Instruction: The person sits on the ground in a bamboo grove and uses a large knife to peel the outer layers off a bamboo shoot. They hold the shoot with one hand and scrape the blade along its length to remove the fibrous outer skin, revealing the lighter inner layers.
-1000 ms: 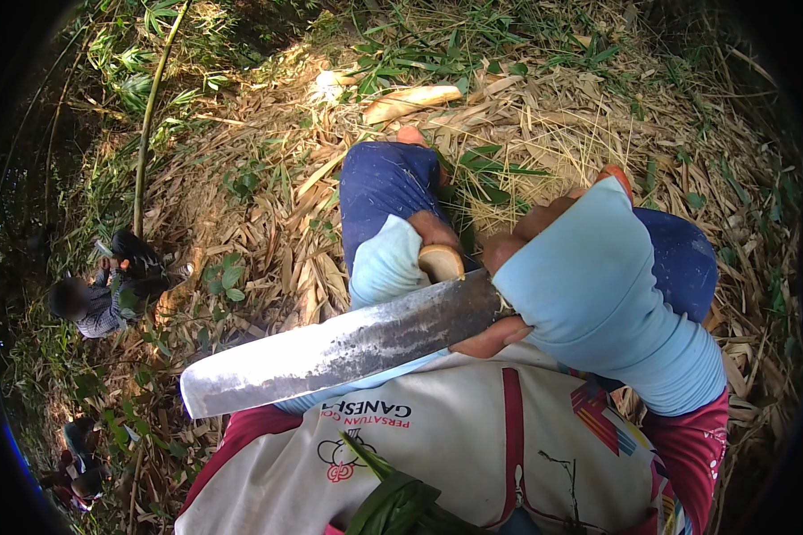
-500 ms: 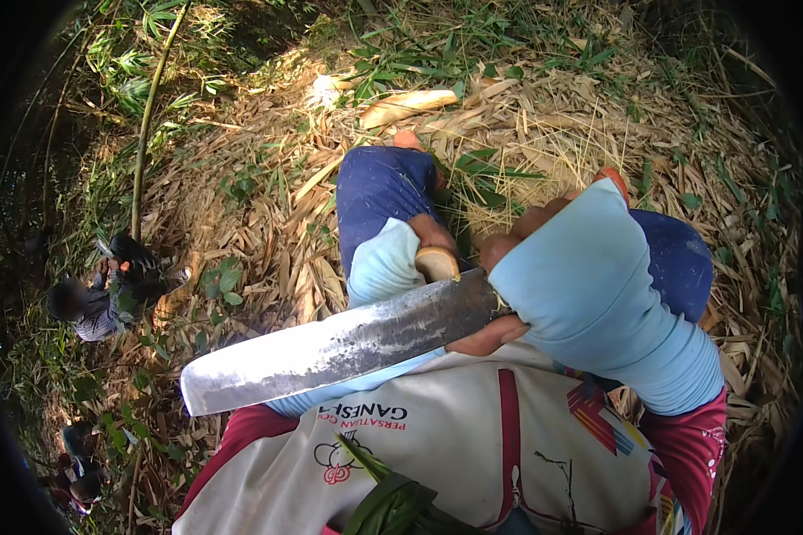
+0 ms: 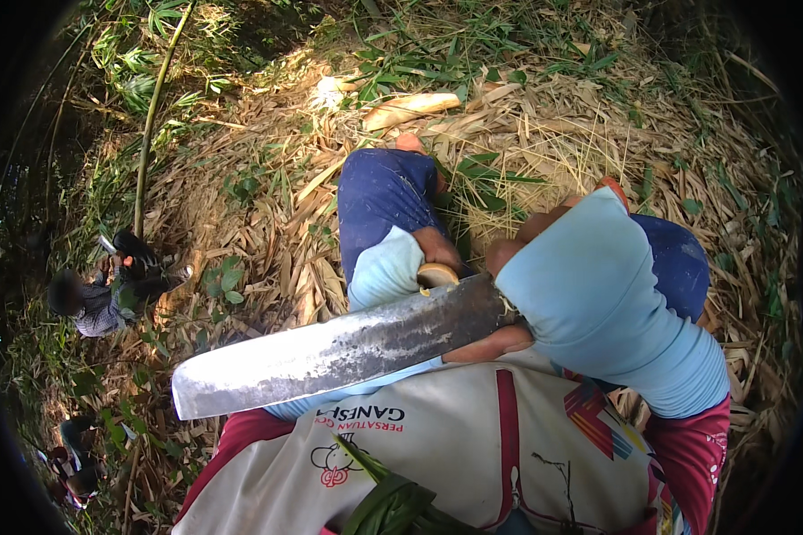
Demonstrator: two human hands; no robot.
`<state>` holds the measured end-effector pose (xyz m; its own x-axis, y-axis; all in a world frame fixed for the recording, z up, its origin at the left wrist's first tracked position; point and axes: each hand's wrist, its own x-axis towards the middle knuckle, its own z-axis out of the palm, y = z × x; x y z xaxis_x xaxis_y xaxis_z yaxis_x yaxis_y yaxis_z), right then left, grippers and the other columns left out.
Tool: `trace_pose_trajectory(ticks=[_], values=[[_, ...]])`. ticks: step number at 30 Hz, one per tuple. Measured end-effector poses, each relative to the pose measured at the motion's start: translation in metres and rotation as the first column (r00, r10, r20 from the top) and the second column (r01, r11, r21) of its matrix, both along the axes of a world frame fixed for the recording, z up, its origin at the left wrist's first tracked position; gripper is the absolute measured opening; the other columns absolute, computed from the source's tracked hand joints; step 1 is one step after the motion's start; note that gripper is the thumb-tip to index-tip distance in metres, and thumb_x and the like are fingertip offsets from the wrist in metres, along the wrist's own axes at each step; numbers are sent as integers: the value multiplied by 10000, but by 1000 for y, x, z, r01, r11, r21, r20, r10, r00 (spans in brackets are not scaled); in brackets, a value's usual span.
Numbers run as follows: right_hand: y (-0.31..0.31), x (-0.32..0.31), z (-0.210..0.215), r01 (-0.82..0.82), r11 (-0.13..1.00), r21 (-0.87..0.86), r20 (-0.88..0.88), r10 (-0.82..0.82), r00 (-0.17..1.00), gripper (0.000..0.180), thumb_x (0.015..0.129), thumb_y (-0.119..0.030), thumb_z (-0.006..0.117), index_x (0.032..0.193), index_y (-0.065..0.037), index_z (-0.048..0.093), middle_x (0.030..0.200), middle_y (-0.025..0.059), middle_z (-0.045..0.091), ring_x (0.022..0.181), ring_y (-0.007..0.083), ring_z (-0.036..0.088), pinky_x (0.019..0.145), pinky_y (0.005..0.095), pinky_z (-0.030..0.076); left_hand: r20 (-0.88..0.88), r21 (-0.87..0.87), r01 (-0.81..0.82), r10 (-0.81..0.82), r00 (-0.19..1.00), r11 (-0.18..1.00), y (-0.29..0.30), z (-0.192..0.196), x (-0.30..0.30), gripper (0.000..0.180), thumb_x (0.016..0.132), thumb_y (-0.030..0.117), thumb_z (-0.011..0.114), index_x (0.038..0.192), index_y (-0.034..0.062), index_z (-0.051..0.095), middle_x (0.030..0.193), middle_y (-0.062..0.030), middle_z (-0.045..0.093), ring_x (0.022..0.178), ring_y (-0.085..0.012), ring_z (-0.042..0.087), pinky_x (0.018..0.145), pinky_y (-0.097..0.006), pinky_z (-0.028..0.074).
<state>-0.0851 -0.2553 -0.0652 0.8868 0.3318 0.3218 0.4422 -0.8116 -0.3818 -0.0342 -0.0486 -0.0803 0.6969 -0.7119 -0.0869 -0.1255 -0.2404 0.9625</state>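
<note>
A broad machete point(image 3: 330, 357) lies across my lap area, its bright, dark-mottled blade pointing left. My right hand point(image 3: 513, 250), in a light blue sleeve, is closed round its handle, which the hand and sleeve hide. One digit point(image 3: 491, 346) lies along the blade's lower edge near the handle. Just beyond the blade, my left hand point(image 3: 439, 248) grips a tan, round-ended piece point(image 3: 439, 275) that looks like cut bamboo. Its cut rim faces me, close to the blade's far edge; whether they touch I cannot tell. The rest of the piece is hidden.
My knees in blue trousers point(image 3: 379, 183) are drawn up on both sides. Dry bamboo leaves point(image 3: 277, 214) cover the ground, with a pale sheath-like piece point(image 3: 410, 110) ahead. A thin green stalk point(image 3: 156, 116) stands at left, near a seated person point(image 3: 103, 299).
The machete has shifted slightly left, its tip a little lower. The round piece has tilted, so its rim and hollow show more. Both hands keep their grip.
</note>
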Motion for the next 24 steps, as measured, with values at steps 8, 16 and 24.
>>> trace_pose_trajectory(ticks=[8,16,24], values=[[2,-4,-2,-26,1000,10,58,25,998,285,696,-367,701,879,-150,673,701,26,571,674,266,575,620,423,409,-17,3,18,-18,1000,1000,4,-3,1,325,774,107,795,923,25,518,896,-86,617,880,-141,629,727,-265,529],[6,-9,12,-51,992,-116,10,53,999,256,692,-349,695,848,-148,668,712,31,581,670,262,591,599,422,424,8,50,12,-12,1000,999,9,7,-9,309,786,104,786,916,22,518,899,-89,618,887,-142,631,730,-264,529],[9,-10,17,-18,996,-84,-72,12,997,312,691,-434,678,832,-158,648,697,31,543,670,247,596,611,411,424,28,66,12,-14,1000,998,10,5,-11,293,798,102,776,909,19,518,902,-91,619,895,-143,632,733,-263,529]])
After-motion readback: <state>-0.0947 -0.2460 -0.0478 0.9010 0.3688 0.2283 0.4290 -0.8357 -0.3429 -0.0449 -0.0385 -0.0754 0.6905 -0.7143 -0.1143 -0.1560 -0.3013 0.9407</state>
